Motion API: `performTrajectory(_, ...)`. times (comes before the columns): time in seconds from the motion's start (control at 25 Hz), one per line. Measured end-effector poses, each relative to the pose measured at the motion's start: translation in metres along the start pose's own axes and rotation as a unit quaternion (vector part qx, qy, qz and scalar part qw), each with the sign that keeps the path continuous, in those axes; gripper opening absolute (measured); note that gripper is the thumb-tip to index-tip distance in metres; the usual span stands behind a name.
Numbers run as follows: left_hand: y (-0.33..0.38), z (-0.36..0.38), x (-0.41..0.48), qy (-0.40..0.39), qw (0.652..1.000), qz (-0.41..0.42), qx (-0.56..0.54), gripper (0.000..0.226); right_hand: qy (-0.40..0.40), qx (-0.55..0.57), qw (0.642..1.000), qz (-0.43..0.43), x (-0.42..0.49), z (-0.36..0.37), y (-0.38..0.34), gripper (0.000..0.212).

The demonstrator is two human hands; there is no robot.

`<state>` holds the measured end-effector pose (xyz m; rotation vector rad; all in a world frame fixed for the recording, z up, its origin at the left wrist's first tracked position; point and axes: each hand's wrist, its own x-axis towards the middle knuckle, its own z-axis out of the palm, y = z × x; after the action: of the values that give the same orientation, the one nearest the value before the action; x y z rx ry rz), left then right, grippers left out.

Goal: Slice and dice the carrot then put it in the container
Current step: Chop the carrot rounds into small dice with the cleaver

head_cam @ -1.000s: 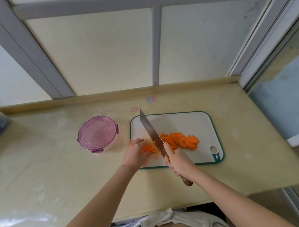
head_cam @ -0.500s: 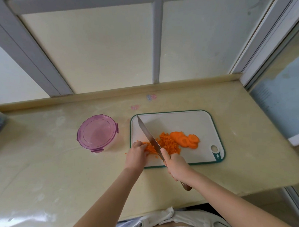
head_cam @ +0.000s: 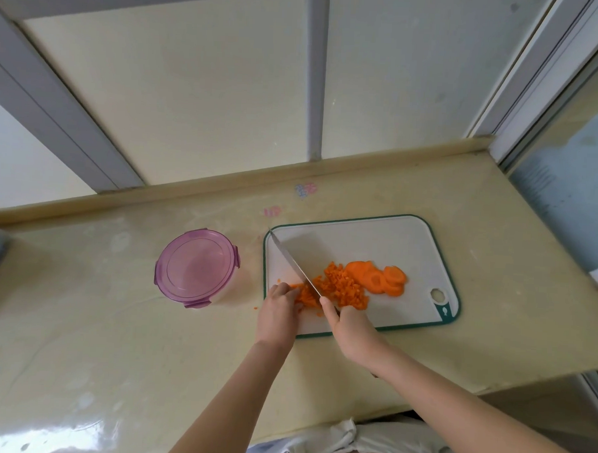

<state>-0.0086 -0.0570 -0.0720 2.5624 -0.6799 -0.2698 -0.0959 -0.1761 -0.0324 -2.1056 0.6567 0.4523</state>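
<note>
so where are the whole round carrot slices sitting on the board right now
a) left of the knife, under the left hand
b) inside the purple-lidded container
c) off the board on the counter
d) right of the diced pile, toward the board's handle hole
d: the round slices lie on the cutting board right of the diced pile, toward the handle hole, while the container has its lid on.
</note>
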Motion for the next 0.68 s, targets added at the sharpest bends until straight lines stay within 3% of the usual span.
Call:
performTrajectory(0.2, 0.002, 0.000, 0.000, -0.023, 0.999, -0.010, 0.033, 0.030, 0.024, 0.028, 0.999, 0.025, 0.006, -0.005, -0.001, 0.063)
performTrajectory(0.44, 0.004, 0.000, -0.003, 0.000, 1.000, 0.012, 0.022, 0.030, -0.022, 0.190, 0.979, 0.073, 0.003, -0.019, 0.001, 0.055)
performTrajectory(0.68, 0.006, -0.002, -0.005, 0.007, 1.000, 0.004, 0.017, 0.024, -0.027, 0.192, 0.978, 0.072, -0.009, -0.023, -0.004, 0.054)
